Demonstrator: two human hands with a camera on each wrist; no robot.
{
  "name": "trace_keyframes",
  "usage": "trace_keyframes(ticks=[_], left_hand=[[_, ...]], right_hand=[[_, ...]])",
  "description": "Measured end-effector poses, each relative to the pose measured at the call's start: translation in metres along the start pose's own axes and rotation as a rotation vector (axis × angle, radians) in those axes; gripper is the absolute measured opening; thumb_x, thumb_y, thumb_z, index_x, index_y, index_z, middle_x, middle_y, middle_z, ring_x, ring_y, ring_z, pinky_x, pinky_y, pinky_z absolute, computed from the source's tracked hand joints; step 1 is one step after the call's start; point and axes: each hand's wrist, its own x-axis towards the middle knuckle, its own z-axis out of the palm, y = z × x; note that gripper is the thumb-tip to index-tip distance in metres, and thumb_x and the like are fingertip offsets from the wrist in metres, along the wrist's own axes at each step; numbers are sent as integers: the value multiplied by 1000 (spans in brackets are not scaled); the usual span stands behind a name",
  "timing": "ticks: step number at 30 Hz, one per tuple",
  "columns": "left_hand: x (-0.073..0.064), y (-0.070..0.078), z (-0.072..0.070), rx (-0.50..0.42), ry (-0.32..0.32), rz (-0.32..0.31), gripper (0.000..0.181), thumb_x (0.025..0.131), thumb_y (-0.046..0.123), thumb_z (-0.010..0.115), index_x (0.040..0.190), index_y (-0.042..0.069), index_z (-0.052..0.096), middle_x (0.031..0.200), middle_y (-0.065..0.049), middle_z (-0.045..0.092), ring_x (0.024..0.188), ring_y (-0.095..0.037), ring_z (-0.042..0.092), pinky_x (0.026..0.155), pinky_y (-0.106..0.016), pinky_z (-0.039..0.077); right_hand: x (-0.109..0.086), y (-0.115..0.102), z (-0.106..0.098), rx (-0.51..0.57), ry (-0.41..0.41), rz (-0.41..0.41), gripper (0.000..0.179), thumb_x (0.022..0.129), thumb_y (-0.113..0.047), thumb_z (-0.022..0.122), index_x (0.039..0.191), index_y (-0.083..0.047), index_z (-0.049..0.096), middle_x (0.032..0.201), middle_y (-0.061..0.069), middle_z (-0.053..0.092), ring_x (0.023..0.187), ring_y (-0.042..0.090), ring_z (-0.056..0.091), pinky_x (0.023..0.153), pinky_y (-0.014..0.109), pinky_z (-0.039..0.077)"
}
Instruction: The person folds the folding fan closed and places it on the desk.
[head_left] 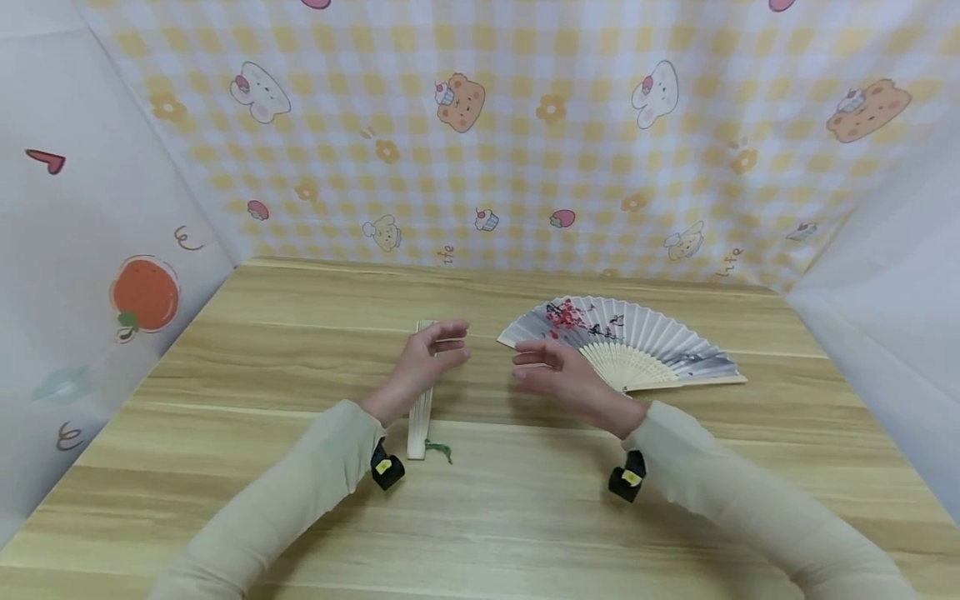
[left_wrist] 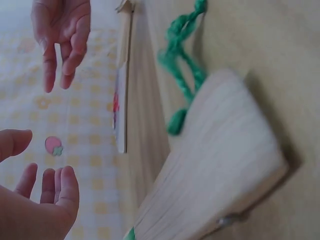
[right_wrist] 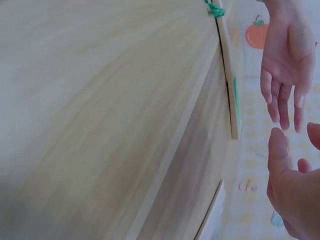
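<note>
My left hand hovers over a folded hand fan, its fingers loosely bent with nothing between them. That fan lies lengthwise on the table with a green cord at its near end; the left wrist view shows its wooden ribs and a metal rivet close up. Facing the left hand, my right hand is held in the air with relaxed fingers and holds nothing. It partly covers the left side of a spread hand fan, grey-white with red blossoms and pale ribs. A gap separates the two hands.
The wood-grain table reaches back to a yellow checked cloth with cartoon prints. White cloth walls close off both sides. A small black camera is strapped at each wrist.
</note>
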Motion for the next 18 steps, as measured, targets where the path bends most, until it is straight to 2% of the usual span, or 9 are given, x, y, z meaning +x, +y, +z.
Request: trace_keyframes(ticks=[5,7,12,18], left_hand=[[4,0,16,64,-19,7,42,83,7,59,123,2,47,124,-16,46,109,-27,47,87,-36,45],[8,-2,24,92,-17,0,41,82,7,60,121,3,49,123,-15,48,107,-26,49,85,-34,46],[16,-5,42,109,-23,-14,40,81,5,61,119,2,51,120,-15,50,104,-25,51,83,-32,47],[26,2,49,173,-78,-47,42,81,6,62,121,3,50,120,-12,50,105,-25,49,82,-31,47]], right_hand=[[-12,4,-19,30,51,-3,51,84,-6,58,127,10,35,124,29,40,100,22,55,85,38,46],[-16,8,-27,21,74,-2,50,84,-5,58,126,11,35,123,29,42,96,18,56,85,37,46],[-25,16,-47,-32,125,-29,47,84,-3,57,123,14,37,119,31,44,93,18,58,82,33,48],[-34,13,-74,-110,172,-72,49,84,-4,58,125,12,35,117,28,46,91,11,58,81,28,49]])
